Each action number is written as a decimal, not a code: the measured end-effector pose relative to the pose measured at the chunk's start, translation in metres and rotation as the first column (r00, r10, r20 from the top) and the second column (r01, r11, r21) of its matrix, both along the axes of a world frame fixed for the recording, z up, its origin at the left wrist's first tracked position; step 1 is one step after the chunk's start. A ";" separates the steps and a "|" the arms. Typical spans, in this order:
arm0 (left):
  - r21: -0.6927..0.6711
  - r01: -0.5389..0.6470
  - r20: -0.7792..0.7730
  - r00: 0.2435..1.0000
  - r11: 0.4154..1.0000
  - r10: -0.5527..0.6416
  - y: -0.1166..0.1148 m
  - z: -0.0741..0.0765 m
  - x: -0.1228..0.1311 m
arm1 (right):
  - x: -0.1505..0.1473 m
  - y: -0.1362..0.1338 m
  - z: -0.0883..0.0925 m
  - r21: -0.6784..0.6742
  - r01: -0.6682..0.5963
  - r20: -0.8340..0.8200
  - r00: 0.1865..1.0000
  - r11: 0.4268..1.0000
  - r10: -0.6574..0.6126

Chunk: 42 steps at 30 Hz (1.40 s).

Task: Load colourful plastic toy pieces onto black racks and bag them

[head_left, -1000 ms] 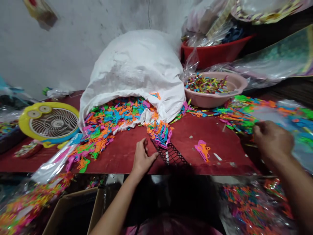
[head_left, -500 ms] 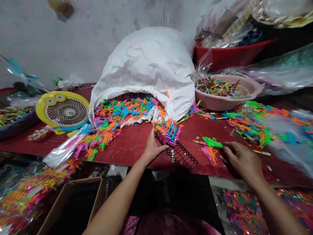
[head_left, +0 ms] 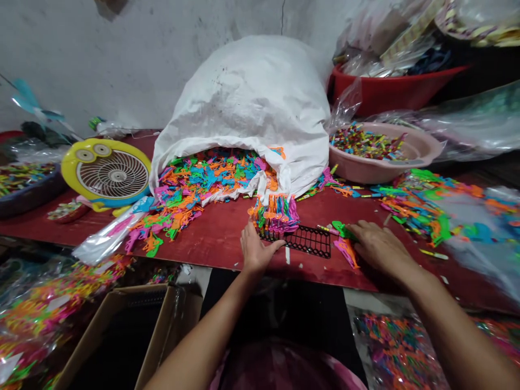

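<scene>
The black rack [head_left: 310, 241] sits near the bench's [head_left: 219, 241] front edge, left part packed with toys [head_left: 280, 215], right part bare, and the left hand [head_left: 255, 253] is up at its left end, thumb spread well off the fingers. Right hand [head_left: 379, 245] is over a green toy [head_left: 339, 227] past the other end, can't tell if it's pinching. Decent bare bench between left hand and spilled heap [head_left: 175, 210], plus some behind the rack.

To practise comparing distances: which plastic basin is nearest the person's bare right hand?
The pale pink plastic basin, holding multicoloured pieces: it sits beyond the right hand. The red plastic basin stands farther back, the dark, rounded basin at far left.
</scene>
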<state>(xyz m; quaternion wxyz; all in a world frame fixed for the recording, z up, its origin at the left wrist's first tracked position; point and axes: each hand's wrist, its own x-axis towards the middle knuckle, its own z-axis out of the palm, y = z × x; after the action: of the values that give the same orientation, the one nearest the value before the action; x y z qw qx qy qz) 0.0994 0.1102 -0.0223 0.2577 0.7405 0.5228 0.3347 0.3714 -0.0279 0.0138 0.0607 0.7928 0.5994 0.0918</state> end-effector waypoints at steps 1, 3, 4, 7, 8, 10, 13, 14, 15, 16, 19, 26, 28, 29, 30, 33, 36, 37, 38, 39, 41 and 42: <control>-0.003 -0.002 -0.012 1.000 1.000 0.002 0.000 -0.001 -0.001 | 0.002 0.000 0.000 -0.018 -0.006 -0.003 1.000 1.000 0.006; -0.005 -0.021 -0.043 0.999 1.000 0.021 0.000 -0.003 -0.002 | 0.006 0.001 0.000 -0.030 -0.010 -0.006 1.000 0.999 0.010; -0.002 -0.033 -0.057 0.998 0.999 0.033 0.000 -0.004 -0.002 | 0.008 0.002 -0.001 -0.024 -0.004 -0.007 1.000 1.000 0.004; 0.002 -0.043 -0.075 0.996 0.999 0.043 -0.001 -0.006 -0.002 | 0.011 0.003 -0.002 0.026 0.019 -0.042 0.999 0.999 -0.018; -0.002 -0.040 -0.073 0.997 0.999 0.039 -0.001 -0.005 -0.002 | 0.012 0.004 -0.002 0.052 0.016 -0.077 0.997 0.999 -0.012; -0.017 -0.032 -0.067 0.997 0.999 0.030 -0.002 -0.004 -0.002 | 0.012 0.005 0.000 0.122 -0.015 -0.184 0.982 0.992 0.037; -0.036 -0.037 -0.073 0.997 0.999 0.034 -0.002 -0.002 -0.002 | 0.011 0.007 0.010 0.269 -0.029 -0.374 0.918 0.963 0.132; -0.038 -0.046 -0.078 0.996 0.998 0.043 -0.002 -0.001 -0.002 | 0.010 0.007 0.015 0.309 -0.014 -0.438 0.886 0.951 0.155; -0.038 -0.054 -0.082 0.995 0.998 0.050 -0.003 0.000 -0.002 | 0.009 0.007 0.020 0.337 0.011 -0.502 0.848 0.941 0.170; -0.038 -0.060 -0.083 0.995 0.997 0.057 -0.003 0.000 -0.002 | 0.008 0.007 0.027 0.347 0.036 -0.565 0.806 0.937 0.178; -0.046 -0.073 -0.072 0.995 0.996 0.070 -0.006 -0.001 -0.003 | 0.001 0.006 0.045 0.321 0.078 -0.707 0.682 0.944 0.185; -0.053 -0.061 0.007 0.998 0.997 0.061 -0.016 -0.011 -0.008 | -0.049 0.021 0.062 0.338 0.061 -0.725 0.653 0.939 0.218; -0.037 -0.030 0.075 0.997 0.999 0.032 -0.019 -0.014 -0.013 | -0.059 0.030 0.061 0.333 0.078 -0.785 0.576 0.940 0.230; -0.018 -0.018 0.114 0.993 1.000 0.020 -0.021 -0.014 -0.016 | -0.063 0.034 0.061 0.326 0.101 -0.826 0.513 0.940 0.231; 0.012 -0.018 0.154 0.988 1.000 0.016 -0.023 -0.014 -0.019 | -0.065 0.036 0.062 0.306 0.130 -0.867 0.448 0.943 0.220; 0.152 -0.067 0.241 0.970 0.986 0.028 -0.037 -0.006 -0.030 | -0.067 0.034 0.069 0.200 0.234 -0.953 0.271 0.951 0.133; 0.247 0.067 0.212 0.970 0.967 -0.121 -0.054 0.008 -0.032 | -0.072 0.024 0.078 0.129 0.271 -0.987 0.127 0.954 0.098; 0.262 0.164 0.176 0.961 0.951 -0.214 -0.060 0.012 -0.030 | -0.075 0.020 0.080 0.125 0.264 -0.991 0.084 0.956 0.107; 0.265 0.258 0.138 0.944 0.929 -0.301 -0.064 0.015 -0.027 | -0.080 0.017 0.080 0.122 0.255 -0.993 0.038 0.959 0.116; 0.255 0.335 0.105 0.923 0.907 -0.370 -0.067 0.018 -0.023 | -0.084 0.014 0.080 0.114 0.247 -0.993 -0.015 0.962 0.121; 0.188 0.435 0.074 0.888 0.881 -0.454 -0.069 0.020 -0.014 | -0.095 0.009 0.075 0.074 0.243 -0.984 -0.140 0.967 0.110; 0.137 0.466 0.086 0.874 0.874 -0.479 -0.069 0.020 -0.011 | -0.099 0.006 0.072 0.050 0.248 -0.975 -0.198 0.968 0.101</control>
<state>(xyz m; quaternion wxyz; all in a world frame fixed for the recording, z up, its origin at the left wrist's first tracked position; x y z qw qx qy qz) 0.0885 0.0409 -0.0025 0.3199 0.8382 0.2902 0.3330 0.2723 -0.0215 0.0855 -0.5089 0.6071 0.3633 -0.4904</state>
